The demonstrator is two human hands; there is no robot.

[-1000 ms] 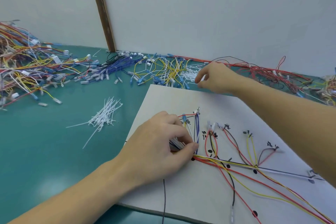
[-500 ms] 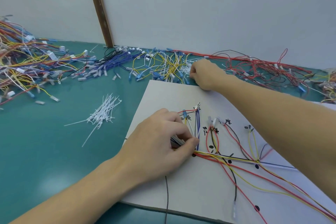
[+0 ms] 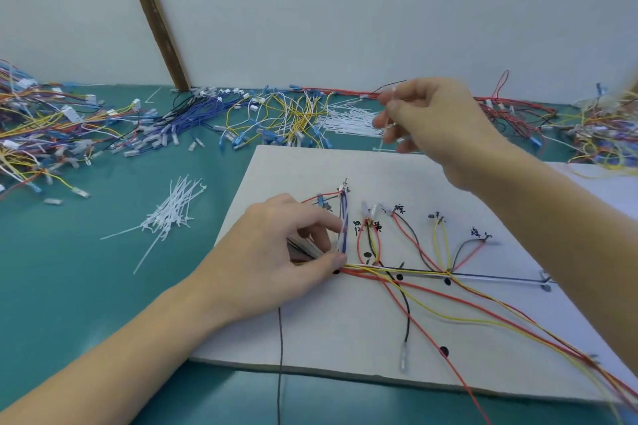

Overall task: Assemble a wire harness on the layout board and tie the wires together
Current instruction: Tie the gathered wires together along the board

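Observation:
A white layout board (image 3: 345, 331) lies on the teal table, with red, yellow, black and blue wires (image 3: 411, 272) spread along its black marks. My left hand (image 3: 276, 259) rests on the board's left part and pinches the wire bundle between thumb and fingers. My right hand (image 3: 435, 124) is raised above the board's far edge and pinches a thin white cable tie (image 3: 392, 107) between thumb and forefinger. A pile of white cable ties (image 3: 345, 121) lies just beyond the board, under that hand.
A second heap of white cable ties (image 3: 169, 214) lies left of the board. Loose wires with connectors crowd the table's far side: mixed colours (image 3: 45, 134) at left, blue (image 3: 193, 117), yellow (image 3: 293, 114), red (image 3: 511, 110). A brown post (image 3: 155, 17) leans on the wall.
My right hand has lifted from the tie pile behind the board and now holds one white tie in the air. My left hand has stayed on the wire bundle.

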